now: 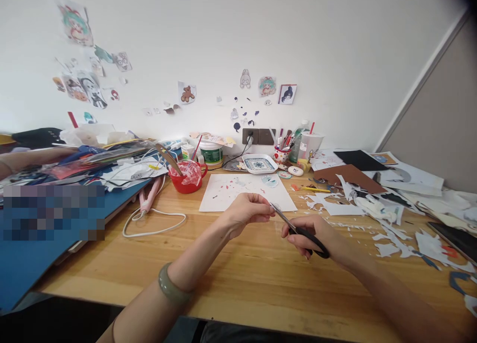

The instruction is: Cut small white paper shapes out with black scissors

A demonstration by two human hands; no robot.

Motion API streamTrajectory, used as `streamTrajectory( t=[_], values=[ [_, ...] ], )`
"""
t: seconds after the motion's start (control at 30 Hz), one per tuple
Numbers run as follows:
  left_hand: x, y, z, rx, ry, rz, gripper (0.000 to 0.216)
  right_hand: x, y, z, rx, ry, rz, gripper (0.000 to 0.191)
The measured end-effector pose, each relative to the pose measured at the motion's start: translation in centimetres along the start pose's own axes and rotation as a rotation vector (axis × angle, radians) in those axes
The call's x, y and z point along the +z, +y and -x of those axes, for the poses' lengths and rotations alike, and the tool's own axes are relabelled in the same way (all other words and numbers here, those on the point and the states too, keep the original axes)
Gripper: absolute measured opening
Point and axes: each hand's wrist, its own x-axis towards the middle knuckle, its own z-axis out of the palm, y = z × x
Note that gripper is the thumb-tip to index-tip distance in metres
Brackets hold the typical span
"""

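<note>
My right hand is closed round the black handles of a pair of scissors. Their blades point up and left toward my left hand. That hand is pinched shut over the wooden desk; what it pinches is too small to make out. A green bangle sits on my left wrist. Just beyond both hands lies a white sheet with small cut-out pieces on it.
A red cup with a plastic bag, a white cable, a patterned dish, a pen cup and a drink cup stand behind. Paper scraps cover the right side. A blue board with clutter lies left. Stickers dot the wall.
</note>
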Motion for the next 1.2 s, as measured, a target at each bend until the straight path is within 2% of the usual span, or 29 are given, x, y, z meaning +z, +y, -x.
streamTrajectory(
  t=[0.43, 1.2],
  values=[
    [-0.02, 0.06, 0.01, -0.011, -0.003, 0.008, 0.018, -0.1, -0.21, 0.11, -0.02, -0.014, 0.037, 0.015],
    [-0.26, -0.12, 0.11, -0.011, 0.005, -0.006, 0.019, 0.06, -0.39, 0.1, -0.018, 0.043, 0.015, 0.014]
  ],
)
